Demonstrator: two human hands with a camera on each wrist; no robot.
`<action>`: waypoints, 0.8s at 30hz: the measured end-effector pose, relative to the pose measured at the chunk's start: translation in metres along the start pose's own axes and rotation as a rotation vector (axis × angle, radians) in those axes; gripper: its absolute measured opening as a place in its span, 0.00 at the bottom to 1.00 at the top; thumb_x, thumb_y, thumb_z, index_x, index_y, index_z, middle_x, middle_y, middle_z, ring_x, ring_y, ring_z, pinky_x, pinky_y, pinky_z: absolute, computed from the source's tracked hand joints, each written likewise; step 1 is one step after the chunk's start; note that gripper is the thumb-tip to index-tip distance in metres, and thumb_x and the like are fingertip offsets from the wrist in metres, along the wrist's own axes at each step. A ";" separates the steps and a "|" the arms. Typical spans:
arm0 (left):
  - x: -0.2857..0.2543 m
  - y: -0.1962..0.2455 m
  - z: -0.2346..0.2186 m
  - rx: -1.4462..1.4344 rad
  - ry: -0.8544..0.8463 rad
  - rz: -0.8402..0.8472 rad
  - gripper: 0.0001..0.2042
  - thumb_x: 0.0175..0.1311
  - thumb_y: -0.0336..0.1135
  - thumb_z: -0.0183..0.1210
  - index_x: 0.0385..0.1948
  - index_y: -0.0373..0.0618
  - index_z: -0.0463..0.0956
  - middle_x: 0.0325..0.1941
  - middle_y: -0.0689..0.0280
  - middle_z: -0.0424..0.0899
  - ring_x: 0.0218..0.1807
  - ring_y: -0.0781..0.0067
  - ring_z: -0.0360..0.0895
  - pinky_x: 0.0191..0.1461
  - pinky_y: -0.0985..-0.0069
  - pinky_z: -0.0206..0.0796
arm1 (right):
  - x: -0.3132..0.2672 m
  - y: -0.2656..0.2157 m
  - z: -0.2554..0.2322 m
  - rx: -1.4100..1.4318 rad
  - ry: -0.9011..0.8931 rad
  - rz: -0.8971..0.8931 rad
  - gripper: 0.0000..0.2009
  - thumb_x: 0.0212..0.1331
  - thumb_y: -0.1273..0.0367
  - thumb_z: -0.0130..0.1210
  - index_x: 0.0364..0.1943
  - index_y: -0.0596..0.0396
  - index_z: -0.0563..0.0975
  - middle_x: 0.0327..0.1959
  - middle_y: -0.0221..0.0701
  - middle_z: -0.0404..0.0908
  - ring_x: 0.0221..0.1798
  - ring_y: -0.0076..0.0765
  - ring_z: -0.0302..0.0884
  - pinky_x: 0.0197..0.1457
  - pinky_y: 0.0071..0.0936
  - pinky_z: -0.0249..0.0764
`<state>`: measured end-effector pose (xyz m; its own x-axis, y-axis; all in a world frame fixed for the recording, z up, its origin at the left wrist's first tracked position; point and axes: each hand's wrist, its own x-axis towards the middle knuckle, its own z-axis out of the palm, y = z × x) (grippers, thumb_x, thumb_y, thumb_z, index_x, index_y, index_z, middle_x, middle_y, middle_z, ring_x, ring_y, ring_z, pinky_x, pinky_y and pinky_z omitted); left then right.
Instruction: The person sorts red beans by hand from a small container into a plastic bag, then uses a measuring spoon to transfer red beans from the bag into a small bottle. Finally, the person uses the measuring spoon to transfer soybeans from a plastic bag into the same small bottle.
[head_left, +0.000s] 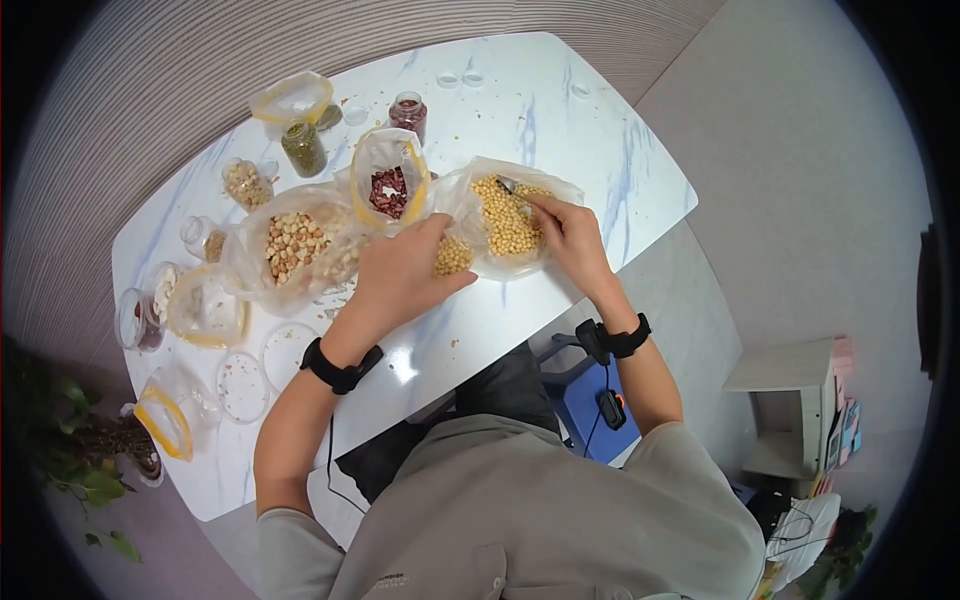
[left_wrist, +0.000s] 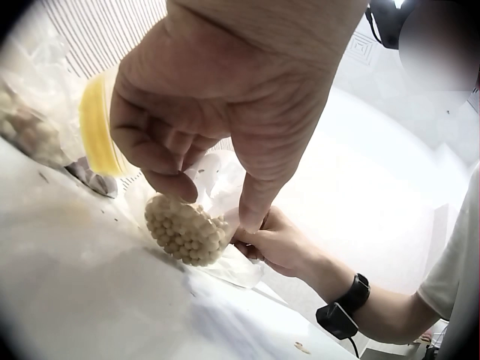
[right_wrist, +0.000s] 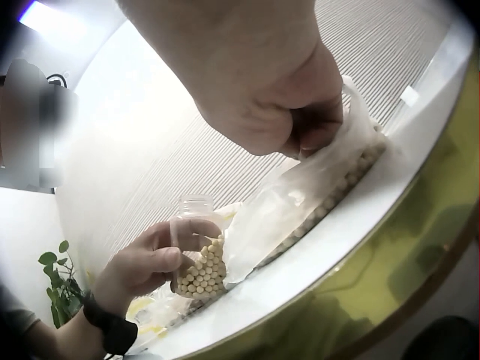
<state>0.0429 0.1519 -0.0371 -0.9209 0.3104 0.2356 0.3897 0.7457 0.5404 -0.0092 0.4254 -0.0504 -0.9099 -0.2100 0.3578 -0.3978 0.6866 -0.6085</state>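
A clear jar (head_left: pixel 453 256) (right_wrist: pixel 201 262) partly filled with round yellow beans is gripped by the left hand (head_left: pixel 395 275) (left_wrist: pixel 225 90) (right_wrist: pixel 146 262), thumb on one side and fingers on the other. Its bean-filled base (left_wrist: pixel 187 231) faces the left wrist view. Just to its right, an open plastic bag (head_left: pixel 555 185) (right_wrist: pixel 274 206) holds more yellow beans (head_left: pixel 512 228). The right hand (head_left: pixel 575 240) (right_wrist: pixel 300 112) pinches a spoon (head_left: pixel 507 186), whose metal end lies over the beans in the bag. In the right wrist view the spoon is hidden.
Left of the jar are a bag of dark red beans (head_left: pixel 388 192) and a bag of pale brown nuts or beans (head_left: pixel 293 245). Filled jars, including a green one (head_left: pixel 303 148) and a red one (head_left: pixel 408 115), stand behind. Lids (head_left: pixel 242 386) and other bags (head_left: pixel 208 305) lie left.
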 end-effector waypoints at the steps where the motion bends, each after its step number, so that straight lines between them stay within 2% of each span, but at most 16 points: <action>1: 0.000 0.000 0.000 0.001 0.004 0.001 0.33 0.53 0.53 0.74 0.59 0.45 0.76 0.44 0.56 0.90 0.41 0.52 0.88 0.44 0.59 0.77 | -0.002 0.000 -0.001 0.081 -0.052 0.043 0.12 0.72 0.73 0.55 0.53 0.62 0.85 0.30 0.40 0.87 0.29 0.35 0.82 0.36 0.30 0.77; 2: 0.000 -0.001 0.000 -0.001 0.008 0.004 0.33 0.53 0.53 0.74 0.59 0.45 0.76 0.44 0.56 0.90 0.41 0.52 0.88 0.44 0.59 0.77 | -0.003 0.001 -0.002 0.162 -0.105 0.085 0.13 0.74 0.73 0.54 0.54 0.62 0.85 0.30 0.35 0.88 0.27 0.27 0.80 0.33 0.27 0.75; 5: 0.000 -0.001 0.002 -0.004 0.011 0.008 0.34 0.53 0.53 0.74 0.59 0.45 0.76 0.44 0.56 0.90 0.42 0.51 0.88 0.44 0.59 0.77 | -0.005 -0.001 -0.013 0.531 -0.218 0.393 0.13 0.75 0.71 0.54 0.55 0.62 0.84 0.28 0.29 0.86 0.25 0.18 0.74 0.29 0.20 0.68; 8: 0.000 -0.001 0.001 0.002 0.005 0.005 0.34 0.53 0.53 0.74 0.59 0.45 0.76 0.44 0.55 0.90 0.42 0.51 0.88 0.44 0.60 0.77 | -0.009 0.004 -0.019 0.774 -0.184 0.563 0.14 0.74 0.71 0.54 0.55 0.68 0.82 0.28 0.32 0.86 0.23 0.19 0.71 0.27 0.17 0.65; 11: 0.000 0.001 -0.001 -0.002 -0.004 -0.002 0.33 0.53 0.53 0.74 0.59 0.46 0.76 0.44 0.56 0.90 0.42 0.51 0.88 0.44 0.60 0.77 | -0.015 0.015 -0.023 0.977 -0.121 0.667 0.13 0.74 0.72 0.54 0.54 0.70 0.81 0.28 0.35 0.86 0.23 0.19 0.71 0.25 0.16 0.64; 18: 0.000 0.000 0.000 0.003 -0.007 0.001 0.33 0.53 0.53 0.74 0.59 0.46 0.76 0.44 0.56 0.90 0.41 0.53 0.88 0.43 0.60 0.77 | -0.020 0.018 -0.034 1.220 -0.073 0.675 0.13 0.74 0.72 0.54 0.54 0.69 0.81 0.28 0.36 0.86 0.22 0.18 0.70 0.22 0.15 0.60; 24: 0.000 0.000 0.000 0.008 -0.016 -0.012 0.34 0.53 0.53 0.74 0.60 0.46 0.76 0.44 0.57 0.89 0.40 0.53 0.88 0.43 0.60 0.77 | -0.016 -0.016 -0.045 1.222 -0.140 0.599 0.13 0.74 0.72 0.55 0.53 0.68 0.82 0.27 0.34 0.86 0.21 0.17 0.69 0.22 0.15 0.59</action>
<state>0.0429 0.1523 -0.0374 -0.9255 0.3110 0.2159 0.3786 0.7539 0.5370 0.0172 0.4496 -0.0147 -0.9531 -0.2193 -0.2087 0.2744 -0.3348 -0.9014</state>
